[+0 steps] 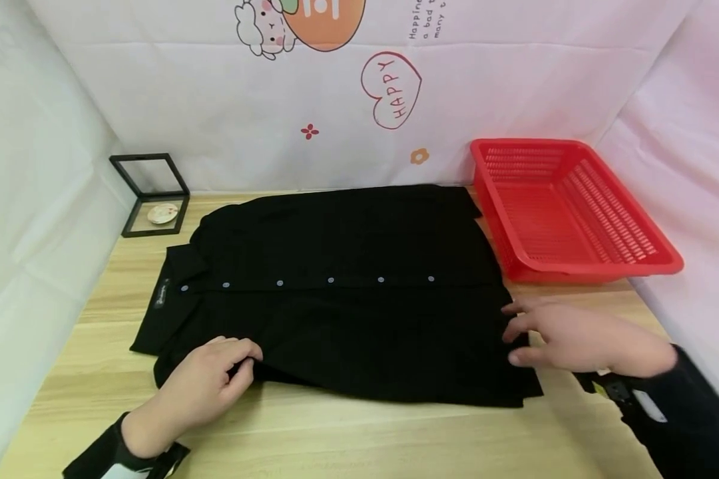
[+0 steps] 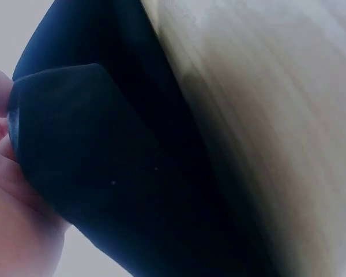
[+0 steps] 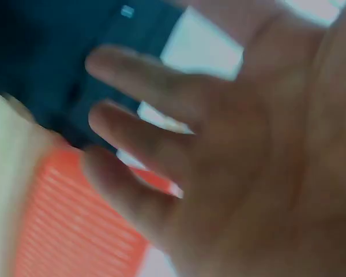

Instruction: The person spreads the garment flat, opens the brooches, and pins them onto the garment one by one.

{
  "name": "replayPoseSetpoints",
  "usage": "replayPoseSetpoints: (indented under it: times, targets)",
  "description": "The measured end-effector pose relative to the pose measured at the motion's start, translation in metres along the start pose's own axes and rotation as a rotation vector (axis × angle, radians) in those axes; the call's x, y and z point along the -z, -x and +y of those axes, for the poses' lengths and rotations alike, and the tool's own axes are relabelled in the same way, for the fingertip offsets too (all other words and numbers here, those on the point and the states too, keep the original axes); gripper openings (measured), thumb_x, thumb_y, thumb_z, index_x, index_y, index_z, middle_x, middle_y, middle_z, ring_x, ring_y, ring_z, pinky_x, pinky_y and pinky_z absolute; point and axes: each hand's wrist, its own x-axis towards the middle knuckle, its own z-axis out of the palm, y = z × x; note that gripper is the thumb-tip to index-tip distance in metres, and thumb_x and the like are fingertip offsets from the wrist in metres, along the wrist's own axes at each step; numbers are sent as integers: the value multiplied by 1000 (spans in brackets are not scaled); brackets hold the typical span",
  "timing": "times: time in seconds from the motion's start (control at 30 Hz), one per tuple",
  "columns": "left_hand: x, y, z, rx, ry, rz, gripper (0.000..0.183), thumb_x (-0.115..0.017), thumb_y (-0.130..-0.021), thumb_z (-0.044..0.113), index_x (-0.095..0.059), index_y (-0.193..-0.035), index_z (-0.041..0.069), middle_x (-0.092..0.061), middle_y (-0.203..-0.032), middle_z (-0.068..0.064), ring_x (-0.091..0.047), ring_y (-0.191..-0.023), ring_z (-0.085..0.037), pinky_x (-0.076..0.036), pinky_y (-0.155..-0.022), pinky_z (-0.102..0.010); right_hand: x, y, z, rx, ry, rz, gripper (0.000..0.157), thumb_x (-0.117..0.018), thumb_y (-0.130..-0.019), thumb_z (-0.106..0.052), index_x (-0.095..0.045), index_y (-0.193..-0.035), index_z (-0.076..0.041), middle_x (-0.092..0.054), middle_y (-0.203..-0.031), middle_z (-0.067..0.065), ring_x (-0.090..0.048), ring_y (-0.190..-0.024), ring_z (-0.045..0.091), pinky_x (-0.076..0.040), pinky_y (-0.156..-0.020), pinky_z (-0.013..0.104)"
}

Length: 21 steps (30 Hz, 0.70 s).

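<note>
A black button-up shirt [image 1: 347, 326] lies flat on the wooden table, its collar to the left and its row of buttons facing up. My left hand [image 1: 216, 376] pinches the shirt's near edge close to the collar end and lifts it a little; in the left wrist view the raised black cloth [image 2: 75, 133] hangs from the fingers. At the hem end, my right hand [image 1: 569, 336] hovers at the near right corner with its fingers spread and loosely bent. The right wrist view shows that hand [image 3: 219, 144] with nothing in its grasp.
A red plastic basket [image 1: 515, 263] stands at the back right, close to the shirt's hem. At the back left is a black-framed display case [image 1: 150, 196] with a small round piece inside. A printed white cloth [image 1: 216, 113] hangs behind the wooden table [image 1: 359, 446].
</note>
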Motion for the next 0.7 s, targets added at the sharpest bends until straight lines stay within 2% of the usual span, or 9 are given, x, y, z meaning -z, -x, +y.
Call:
replayPoseSetpoints:
  times: [0.1, 0.2, 0.27, 0.37, 0.47, 0.53, 0.63, 0.7]
  targets:
    - [0, 1, 1, -13, 16, -26, 23, -65, -84, -2, -67, -88, 21, -65, -86, 17, -55, -76, 1, -50, -65, -27, -17, -12, 3, -55, -6, -3, 34, -78, -88, -33, -70, -116, -16, -61, -122, 8, -61, -103, 24, -53, -86, 45]
    - [-2, 0, 2, -61, 42, -72, 23, -68, -83, -1, -68, -89, 20, -65, -88, 17, -56, -78, 0, -51, -68, -28, -34, -19, 5, -79, 21, 11, 53, -83, -83, -24, -62, -128, -7, -60, -114, 3, -60, -95, 19, -54, -84, 43]
    - [-3, -1, 0, -104, 47, -114, 21, -69, -83, 0, -68, -91, 20, -65, -90, 17, -57, -79, -1, -50, -69, -28, -41, -23, 5, -88, 36, -3, 59, -86, -79, -22, -60, -129, -5, -59, -108, 2, -59, -91, 17, -54, -81, 42]
    - [-3, -1, -2, -167, 64, -168, 20, -72, -83, 2, -68, -91, 20, -64, -91, 16, -57, -81, -2, -49, -71, -29, -42, -25, 7, -56, 35, 11, 41, -84, -81, -18, -63, -114, -7, -59, -97, -1, -58, -83, 15, -52, -75, 38]
    - [-1, 0, -3, -203, 110, -230, 22, -73, -83, 3, -67, -89, 23, -62, -88, 19, -56, -79, 0, -47, -72, -29, -30, -19, 9, -3, -52, 18, 23, -77, -88, -15, -63, -105, -12, -60, -95, -4, -58, -82, 13, -51, -73, 36]
    - [2, 2, -2, -198, 167, -319, 22, -73, -86, 6, -65, -87, 27, -58, -86, 23, -54, -79, 2, -46, -73, -29, -19, -11, 11, 61, -128, 31, 15, -73, -92, -14, -62, -101, -18, -58, -90, -7, -57, -80, 11, -49, -70, 32]
    - [7, 2, -2, -177, 294, -486, 23, -70, -92, 12, -62, -83, 32, -52, -82, 26, -51, -74, 4, -46, -70, -23, -9, 2, 12, 197, -296, 52, 19, -70, -94, -9, -62, -104, -22, -59, -92, -10, -58, -83, 10, -48, -70, 30]
    - [9, 0, -3, -158, 332, -523, 24, -70, -94, 14, -62, -81, 32, -49, -79, 25, -50, -71, 5, -46, -66, -20, -8, 7, 12, 271, -372, 41, 22, -68, -95, -6, -61, -103, -25, -59, -90, -9, -58, -82, 10, -47, -70, 28]
